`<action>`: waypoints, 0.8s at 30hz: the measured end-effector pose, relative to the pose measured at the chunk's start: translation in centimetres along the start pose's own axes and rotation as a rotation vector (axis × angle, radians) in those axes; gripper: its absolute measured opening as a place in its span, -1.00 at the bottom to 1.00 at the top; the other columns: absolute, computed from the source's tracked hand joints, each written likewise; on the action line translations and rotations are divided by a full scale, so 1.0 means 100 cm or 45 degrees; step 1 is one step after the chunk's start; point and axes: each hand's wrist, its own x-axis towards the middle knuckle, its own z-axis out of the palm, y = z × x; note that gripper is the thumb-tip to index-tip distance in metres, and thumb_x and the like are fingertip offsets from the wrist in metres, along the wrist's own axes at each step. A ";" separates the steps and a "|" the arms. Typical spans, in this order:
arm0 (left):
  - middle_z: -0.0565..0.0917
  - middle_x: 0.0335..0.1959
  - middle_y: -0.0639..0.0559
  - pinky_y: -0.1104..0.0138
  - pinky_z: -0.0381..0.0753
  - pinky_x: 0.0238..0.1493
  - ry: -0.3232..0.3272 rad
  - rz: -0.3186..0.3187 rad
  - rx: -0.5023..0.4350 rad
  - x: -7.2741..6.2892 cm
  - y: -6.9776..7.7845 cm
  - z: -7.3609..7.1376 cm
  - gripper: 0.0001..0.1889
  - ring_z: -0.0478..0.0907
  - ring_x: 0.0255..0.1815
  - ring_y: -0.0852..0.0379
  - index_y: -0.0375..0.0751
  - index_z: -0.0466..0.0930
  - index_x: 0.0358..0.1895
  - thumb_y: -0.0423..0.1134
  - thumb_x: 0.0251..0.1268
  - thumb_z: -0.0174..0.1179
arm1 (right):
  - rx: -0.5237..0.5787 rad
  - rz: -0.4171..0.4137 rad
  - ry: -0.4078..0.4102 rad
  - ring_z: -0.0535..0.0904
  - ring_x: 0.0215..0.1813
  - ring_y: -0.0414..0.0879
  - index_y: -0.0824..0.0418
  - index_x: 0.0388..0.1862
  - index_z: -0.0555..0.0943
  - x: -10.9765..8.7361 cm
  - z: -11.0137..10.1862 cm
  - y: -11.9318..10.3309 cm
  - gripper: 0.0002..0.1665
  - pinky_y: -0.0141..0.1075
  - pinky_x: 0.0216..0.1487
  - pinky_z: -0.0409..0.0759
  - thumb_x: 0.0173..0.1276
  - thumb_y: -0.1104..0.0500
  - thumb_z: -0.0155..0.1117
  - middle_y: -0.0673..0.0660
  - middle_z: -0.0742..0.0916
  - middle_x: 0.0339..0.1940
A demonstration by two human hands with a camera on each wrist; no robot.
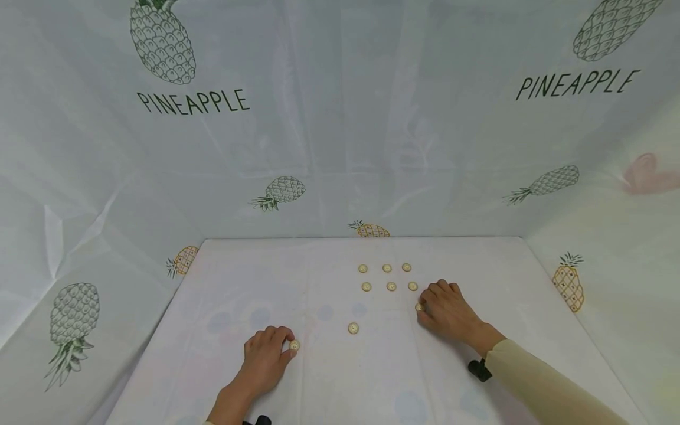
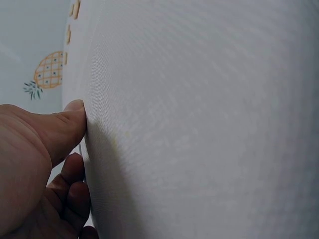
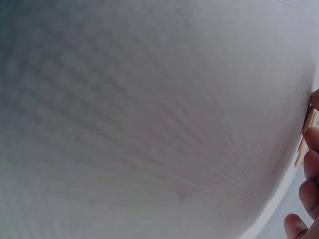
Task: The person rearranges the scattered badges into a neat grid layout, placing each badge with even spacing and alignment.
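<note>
In the head view my left hand (image 1: 264, 359) is low on the white-covered table. It pinches a small round wooden disc (image 1: 294, 345) between thumb and index finger. My right hand (image 1: 448, 310) lies further back to the right, its thumb and fingers at the edges of another wooden disc (image 1: 419, 307), which it partly covers. Between the hands sits a single loose disc (image 1: 353, 328). The left wrist view shows the left thumb (image 2: 70, 124) close against the tabletop, its disc hidden. At the right edge of the right wrist view, fingertips meet the held disc (image 3: 310, 118).
Behind the right hand, several matching discs form two rows, a back one (image 1: 386, 268) and a nearer one (image 1: 391, 286). A pineapple-printed cloth wall (image 1: 340, 118) rises at the table's back edge, and more cloth hangs at both sides.
</note>
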 end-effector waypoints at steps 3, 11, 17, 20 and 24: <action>0.56 -0.04 0.12 -0.23 0.28 0.28 0.001 0.004 -0.002 0.000 0.000 0.000 -0.76 0.46 0.09 -0.02 0.07 0.55 -0.01 -0.20 0.40 0.41 | 0.004 0.013 -0.026 0.43 -0.13 -0.05 0.07 -0.30 0.64 0.000 0.000 0.001 -0.84 -0.03 0.00 0.40 0.31 0.06 0.44 -0.04 0.63 -0.28; 0.56 -0.07 0.12 -0.25 0.29 0.27 0.004 0.001 -0.006 -0.001 0.002 -0.001 -0.76 0.47 0.08 -0.03 0.06 0.56 -0.02 -0.20 0.40 0.42 | 0.010 0.008 -0.024 0.44 -0.11 -0.04 0.08 -0.25 0.64 0.000 0.000 0.002 -0.84 -0.03 0.03 0.40 0.34 0.04 0.41 -0.03 0.63 -0.26; 0.57 -0.05 0.12 -0.24 0.30 0.29 0.008 0.011 0.026 -0.001 0.002 -0.001 -0.77 0.46 0.07 0.00 0.06 0.57 -0.02 -0.19 0.39 0.42 | 0.016 0.002 0.024 0.44 -0.10 -0.01 0.14 -0.23 0.64 0.006 0.000 -0.005 -0.83 0.01 0.05 0.41 0.38 0.06 0.37 0.01 0.62 -0.25; 0.58 -0.02 0.10 -0.24 0.33 0.28 0.017 0.029 0.052 0.000 0.002 -0.001 -0.76 0.47 0.07 0.00 0.05 0.57 -0.02 -0.19 0.38 0.43 | 0.029 0.011 0.027 0.45 -0.07 0.01 0.16 -0.20 0.64 0.014 -0.001 -0.015 -0.81 0.03 0.08 0.42 0.36 0.07 0.38 0.03 0.62 -0.23; 0.59 0.02 0.07 -0.22 0.37 0.26 0.037 0.058 0.080 0.000 0.001 0.001 -0.76 0.47 0.08 0.00 0.05 0.58 -0.02 -0.19 0.37 0.44 | 0.032 0.015 0.015 0.46 -0.04 0.02 0.16 -0.18 0.65 0.024 -0.002 -0.033 -0.76 0.03 0.10 0.42 0.35 0.03 0.43 0.04 0.64 -0.20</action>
